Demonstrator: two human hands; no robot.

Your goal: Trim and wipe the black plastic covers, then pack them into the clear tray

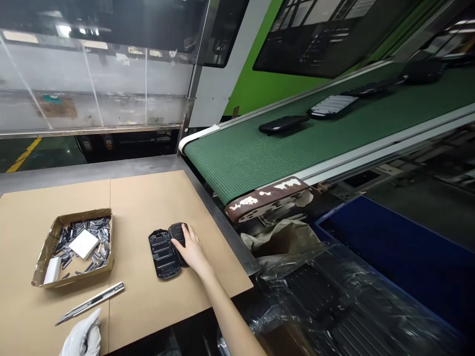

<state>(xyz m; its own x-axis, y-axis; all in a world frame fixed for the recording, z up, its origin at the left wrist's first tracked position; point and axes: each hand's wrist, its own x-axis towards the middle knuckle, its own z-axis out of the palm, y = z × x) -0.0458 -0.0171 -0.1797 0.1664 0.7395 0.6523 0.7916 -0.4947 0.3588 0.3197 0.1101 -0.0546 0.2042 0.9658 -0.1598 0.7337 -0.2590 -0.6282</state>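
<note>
My right hand (191,249), bare, grips a black plastic cover (178,231) lying on the cardboard, its thumb and fingers over the upper edge. Directly left of it, touching or overlapping, lies a ribbed black plastic cover (164,254), inner side up; whether the two are joined I cannot tell. My left hand (83,336), in a white glove, is at the bottom left, partly cut off by the frame. Its fingers curl loosely with a gap between them, and nothing shows in them. Just above it a utility knife (91,302) rests on the cardboard.
A shallow box (111,262) of small dark pieces and white blocks stands on the cardboard sheet (137,306). A green conveyor belt (237,153) carries several black parts (284,123) behind. At right are a blue bin (393,257) and plastic-wrapped black parts (311,287).
</note>
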